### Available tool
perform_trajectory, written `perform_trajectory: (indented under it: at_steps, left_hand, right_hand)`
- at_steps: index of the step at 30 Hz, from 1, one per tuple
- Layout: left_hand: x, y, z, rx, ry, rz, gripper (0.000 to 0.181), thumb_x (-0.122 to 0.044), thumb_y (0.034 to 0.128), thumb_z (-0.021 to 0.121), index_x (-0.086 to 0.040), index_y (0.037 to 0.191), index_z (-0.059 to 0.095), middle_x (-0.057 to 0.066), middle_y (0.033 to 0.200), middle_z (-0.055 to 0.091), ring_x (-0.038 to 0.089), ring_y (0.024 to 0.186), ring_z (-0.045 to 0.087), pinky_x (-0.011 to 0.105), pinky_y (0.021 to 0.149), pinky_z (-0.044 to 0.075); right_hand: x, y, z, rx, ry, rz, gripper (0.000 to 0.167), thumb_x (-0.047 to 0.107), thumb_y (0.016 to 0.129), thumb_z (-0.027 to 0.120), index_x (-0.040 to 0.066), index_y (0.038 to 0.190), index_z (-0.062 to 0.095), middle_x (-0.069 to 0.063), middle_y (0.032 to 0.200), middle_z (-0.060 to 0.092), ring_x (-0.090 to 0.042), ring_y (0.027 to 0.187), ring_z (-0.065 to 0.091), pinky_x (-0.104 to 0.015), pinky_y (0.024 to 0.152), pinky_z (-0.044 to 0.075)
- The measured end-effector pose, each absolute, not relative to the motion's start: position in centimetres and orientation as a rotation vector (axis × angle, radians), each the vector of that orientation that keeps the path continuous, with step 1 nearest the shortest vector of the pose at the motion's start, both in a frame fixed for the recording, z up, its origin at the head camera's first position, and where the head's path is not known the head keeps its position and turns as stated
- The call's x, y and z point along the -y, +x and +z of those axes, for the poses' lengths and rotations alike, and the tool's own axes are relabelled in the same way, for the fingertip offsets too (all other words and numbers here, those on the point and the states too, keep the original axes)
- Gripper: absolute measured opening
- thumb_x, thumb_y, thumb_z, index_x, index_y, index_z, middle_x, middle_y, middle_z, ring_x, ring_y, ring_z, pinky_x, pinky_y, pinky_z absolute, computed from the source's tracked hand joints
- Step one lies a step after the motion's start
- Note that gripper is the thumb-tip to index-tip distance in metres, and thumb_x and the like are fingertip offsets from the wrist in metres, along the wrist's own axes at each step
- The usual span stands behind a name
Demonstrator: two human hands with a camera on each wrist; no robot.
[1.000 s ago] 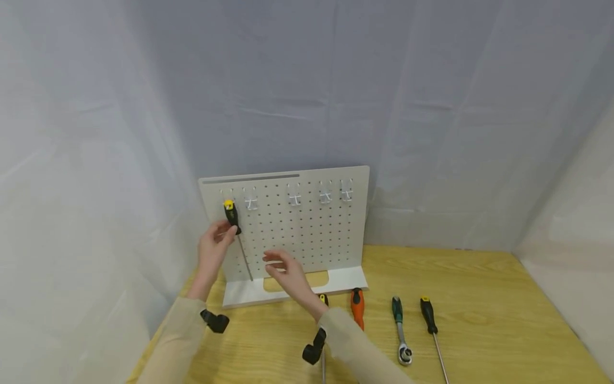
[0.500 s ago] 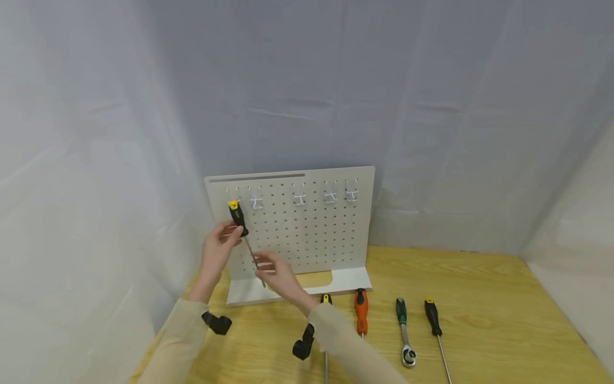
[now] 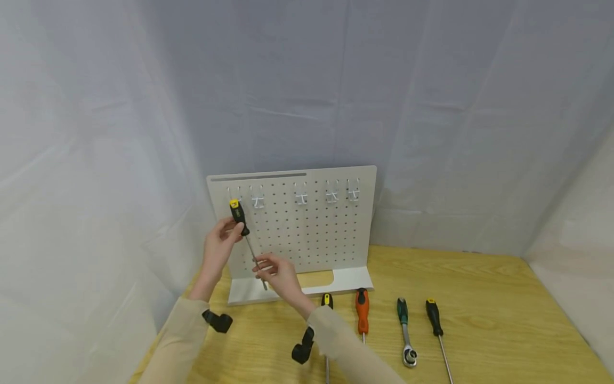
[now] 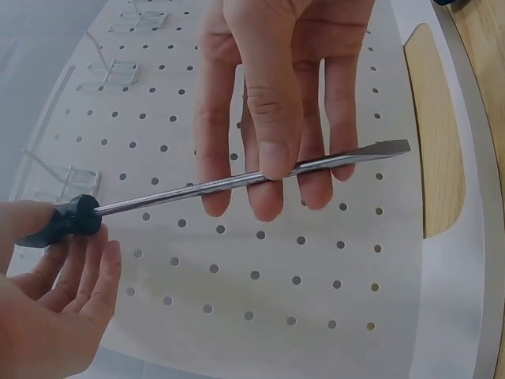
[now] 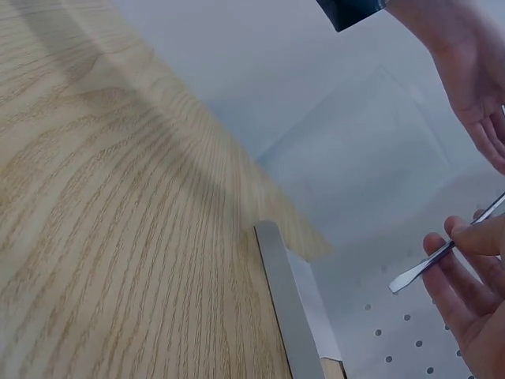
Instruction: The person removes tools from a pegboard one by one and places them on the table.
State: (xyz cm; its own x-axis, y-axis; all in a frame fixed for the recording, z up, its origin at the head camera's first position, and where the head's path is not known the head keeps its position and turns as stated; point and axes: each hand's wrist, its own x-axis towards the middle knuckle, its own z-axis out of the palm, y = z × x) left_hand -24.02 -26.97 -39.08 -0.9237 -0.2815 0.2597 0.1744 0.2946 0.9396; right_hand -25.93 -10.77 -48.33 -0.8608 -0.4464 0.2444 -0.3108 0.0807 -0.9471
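Observation:
A flat-blade screwdriver (image 3: 238, 214) with a black handle and yellow end slants in front of the white pegboard (image 3: 307, 229), handle up. My left hand (image 3: 219, 246) pinches the lower part of its handle between thumb and fingers. Lower down, my right hand (image 3: 280, 276) pinches the steel shaft (image 4: 197, 189), thumb on one side and fingers behind it. Past the right fingers, the flat tip (image 5: 406, 278) sticks out free. The yellow handle end is just below the leftmost wire hook (image 3: 234, 192); whether they touch I cannot tell.
More wire hooks, such as this one (image 3: 301, 194), line the pegboard's top. On the wooden table (image 3: 484, 298) lie a yellow-black screwdriver (image 3: 327, 300), an orange screwdriver (image 3: 362, 312), a green-handled ratchet (image 3: 404, 325) and another black screwdriver (image 3: 434, 319). White curtains (image 3: 431, 106) surround the table.
My right hand has moved left to the screwdriver and taken its shaft. The screwdriver's lower end has swung a little right. My left hand keeps its hold on the handle.

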Motion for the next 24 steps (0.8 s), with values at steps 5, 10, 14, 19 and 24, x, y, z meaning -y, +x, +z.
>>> perform_trajectory:
  at_steps: [5, 10, 14, 19, 24]
  left_hand:
    - [26.9, -24.3, -39.0, 2.145, 0.079, -1.721, 0.056, -0.034, 0.1024, 0.061, 0.002, 0.144, 0.048, 0.023, 0.137, 0.058, 0.004, 0.101, 0.062, 0.017, 0.09, 0.056]
    - [27.0, -24.2, -39.1, 2.083, 0.105, -1.748, 0.054, -0.029, 0.1031, 0.06, 0.004, 0.144, 0.048, 0.024, 0.136, 0.056, -0.002, 0.096, 0.06, 0.013, 0.087, 0.055]
    - [27.0, -23.8, -38.9, 2.075, 0.109, -1.744, 0.053, -0.028, 0.1032, 0.06, 0.004, 0.144, 0.048, 0.024, 0.136, 0.056, -0.004, 0.095, 0.061, 0.012, 0.085, 0.055]
    - [27.0, -23.3, -38.6, 2.103, 0.105, -1.758, 0.054, -0.03, 0.1027, 0.061, 0.002, 0.144, 0.049, 0.023, 0.137, 0.057, -0.005, 0.094, 0.062, 0.015, 0.087, 0.056]
    - [26.8, -23.1, -38.1, 2.114, 0.102, -1.771, 0.053, -0.029, 0.1032, 0.06, 0.002, 0.144, 0.049, 0.024, 0.138, 0.056, -0.005, 0.093, 0.062, 0.015, 0.087, 0.056]
  right_hand:
    - [10.7, -25.6, -48.4, -2.199, -0.801, -1.95, 0.032, 0.0, 0.094, 0.069, 0.009, 0.124, 0.069, -0.007, 0.106, 0.076, -0.011, 0.084, 0.071, -0.029, 0.077, 0.063]
    - [11.0, -25.0, -48.2, -2.183, -0.824, -1.947, 0.032, 0.001, 0.094, 0.069, 0.009, 0.125, 0.069, -0.007, 0.105, 0.076, -0.008, 0.081, 0.071, -0.029, 0.075, 0.063]
    - [11.1, -24.6, -47.8, -2.178, -0.825, -1.935, 0.031, 0.0, 0.094, 0.069, 0.009, 0.124, 0.069, -0.006, 0.102, 0.076, -0.008, 0.08, 0.072, -0.033, 0.073, 0.064]
    - [11.0, -24.1, -47.6, -2.15, -0.832, -1.943, 0.032, -0.002, 0.094, 0.069, 0.008, 0.124, 0.069, -0.007, 0.102, 0.076, -0.011, 0.08, 0.073, -0.036, 0.073, 0.064]
    - [10.8, -23.9, -47.4, -2.127, -0.851, -1.961, 0.033, -0.002, 0.094, 0.068, 0.007, 0.125, 0.068, -0.009, 0.102, 0.076, -0.015, 0.081, 0.074, -0.04, 0.075, 0.064]
